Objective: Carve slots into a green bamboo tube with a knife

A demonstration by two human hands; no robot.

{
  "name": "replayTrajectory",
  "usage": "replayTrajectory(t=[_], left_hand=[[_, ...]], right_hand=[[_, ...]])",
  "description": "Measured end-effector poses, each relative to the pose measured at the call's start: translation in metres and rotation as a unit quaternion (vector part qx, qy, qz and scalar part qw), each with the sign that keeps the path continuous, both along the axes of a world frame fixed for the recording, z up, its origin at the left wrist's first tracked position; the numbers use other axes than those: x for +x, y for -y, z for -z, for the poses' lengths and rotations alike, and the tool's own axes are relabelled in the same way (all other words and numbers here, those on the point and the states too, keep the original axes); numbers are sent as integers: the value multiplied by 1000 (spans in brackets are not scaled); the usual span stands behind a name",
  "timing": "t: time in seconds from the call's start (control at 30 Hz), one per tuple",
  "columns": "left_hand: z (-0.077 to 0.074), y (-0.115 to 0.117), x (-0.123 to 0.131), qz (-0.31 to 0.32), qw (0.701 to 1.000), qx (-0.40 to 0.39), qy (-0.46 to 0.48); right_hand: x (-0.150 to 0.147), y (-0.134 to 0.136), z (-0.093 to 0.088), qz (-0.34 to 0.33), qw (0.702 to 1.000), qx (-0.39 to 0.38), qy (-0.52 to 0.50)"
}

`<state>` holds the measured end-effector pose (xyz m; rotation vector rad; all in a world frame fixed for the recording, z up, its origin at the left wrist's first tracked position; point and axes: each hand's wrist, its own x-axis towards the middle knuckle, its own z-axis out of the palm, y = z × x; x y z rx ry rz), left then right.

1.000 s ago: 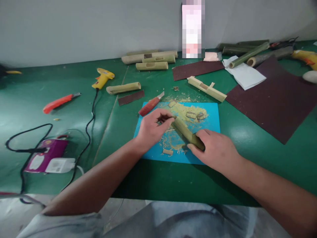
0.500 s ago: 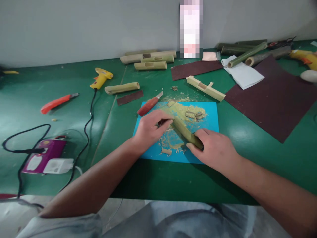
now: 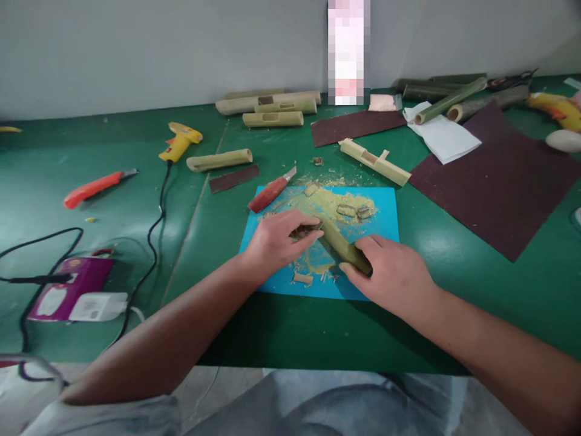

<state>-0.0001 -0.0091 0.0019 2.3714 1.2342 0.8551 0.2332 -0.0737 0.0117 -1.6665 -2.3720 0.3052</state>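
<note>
My right hand is closed round the near end of a green bamboo tube, which slants over a blue sheet. At the tube's far end is my left hand, thumb and fingers pinched together. Something dark shows between those fingers, too hidden to name; whether they also grip the tube's rim is unclear. Pale shavings and several small cut bamboo pieces lie on the sheet. Beside the left hand, a red-handled knife rests across the sheet's upper left corner.
On the green table lie a cut bamboo tube, a dark brown sheet, a white paper, and a yellow glue gun with its cable. Further left are an orange cutter and a purple box. More bamboo stands along the wall.
My left hand has shifted slightly towards the tube, its fingertips parting a little at the far end. The right hand keeps its hold. The whole view has drifted a little.
</note>
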Motion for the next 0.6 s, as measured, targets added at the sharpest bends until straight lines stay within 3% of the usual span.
replayTrajectory(t=[0.33,0.6], left_hand=[[4,-5,7,15,999,4,33],[3,-4,8,-14,999,25,24]], right_hand=[[-1,-2,3,10,999,-1,-45],[-1,-3,3,20,999,-3,-38]])
